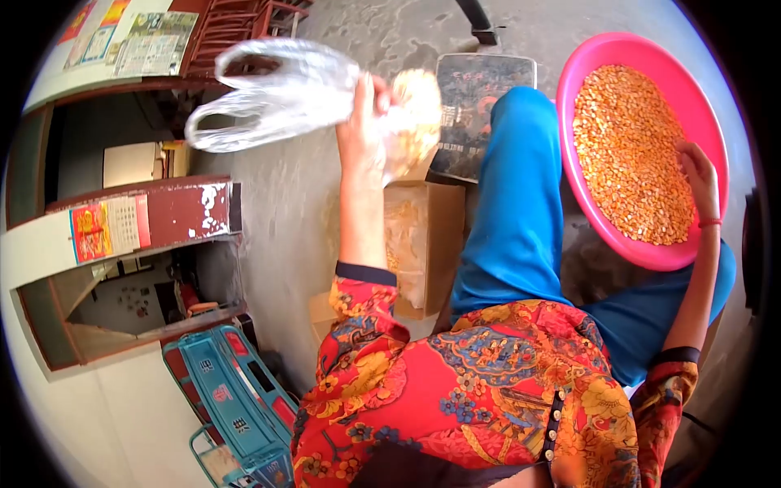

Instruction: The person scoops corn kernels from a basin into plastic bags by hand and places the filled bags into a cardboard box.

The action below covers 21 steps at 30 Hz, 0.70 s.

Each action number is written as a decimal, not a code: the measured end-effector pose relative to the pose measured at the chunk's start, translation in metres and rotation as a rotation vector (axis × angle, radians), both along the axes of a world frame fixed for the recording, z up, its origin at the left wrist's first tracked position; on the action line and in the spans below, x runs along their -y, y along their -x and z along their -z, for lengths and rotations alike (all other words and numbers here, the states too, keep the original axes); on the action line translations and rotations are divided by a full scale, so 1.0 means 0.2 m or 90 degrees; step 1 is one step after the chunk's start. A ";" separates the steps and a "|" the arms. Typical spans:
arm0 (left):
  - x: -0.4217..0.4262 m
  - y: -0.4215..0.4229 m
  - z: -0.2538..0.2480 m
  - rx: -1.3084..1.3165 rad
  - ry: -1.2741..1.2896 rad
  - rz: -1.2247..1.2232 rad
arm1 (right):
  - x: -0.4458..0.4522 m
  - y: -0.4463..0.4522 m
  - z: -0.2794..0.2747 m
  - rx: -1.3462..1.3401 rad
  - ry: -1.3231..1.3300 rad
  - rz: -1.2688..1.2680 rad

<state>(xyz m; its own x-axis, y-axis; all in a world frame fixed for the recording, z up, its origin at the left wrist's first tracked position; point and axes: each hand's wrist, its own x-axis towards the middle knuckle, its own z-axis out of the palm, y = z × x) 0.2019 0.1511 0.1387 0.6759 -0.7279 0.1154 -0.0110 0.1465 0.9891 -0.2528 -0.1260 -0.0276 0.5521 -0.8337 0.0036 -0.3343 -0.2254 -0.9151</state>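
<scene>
My left hand [364, 122] is closed round the gathered neck of a clear plastic bag [415, 114]. The bag's two handle loops stick out to the left, and its lower part bulges with pale yellow contents blurred in the view. My right hand [698, 175], with a red band at the wrist, is at the right side of a pink basin [575, 183]. Its fingers are bent at the edge of the orange-yellow corn kernels [626, 154] in the basin. Whether they pinch any kernels cannot be made out.
An open cardboard box [445, 244] with a plastic liner stands left of my blue-trousered legs. Beyond my knee lies a dark printed board [468, 114]. A teal case-like object [220, 382] is at the lower left, below doorways and wall posters.
</scene>
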 end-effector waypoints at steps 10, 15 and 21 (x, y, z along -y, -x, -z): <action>-1.23 -0.44 0.73 -0.166 -0.145 -0.444 | 0.13 0.12 0.20 -0.114 -0.074 -0.009; -1.63 -0.53 0.94 -0.260 -0.169 -0.632 | 0.17 0.18 0.29 -0.132 -0.078 -0.003; -1.75 -0.74 1.12 -0.383 -0.100 -0.811 | 0.14 0.21 0.28 -0.142 -0.112 0.012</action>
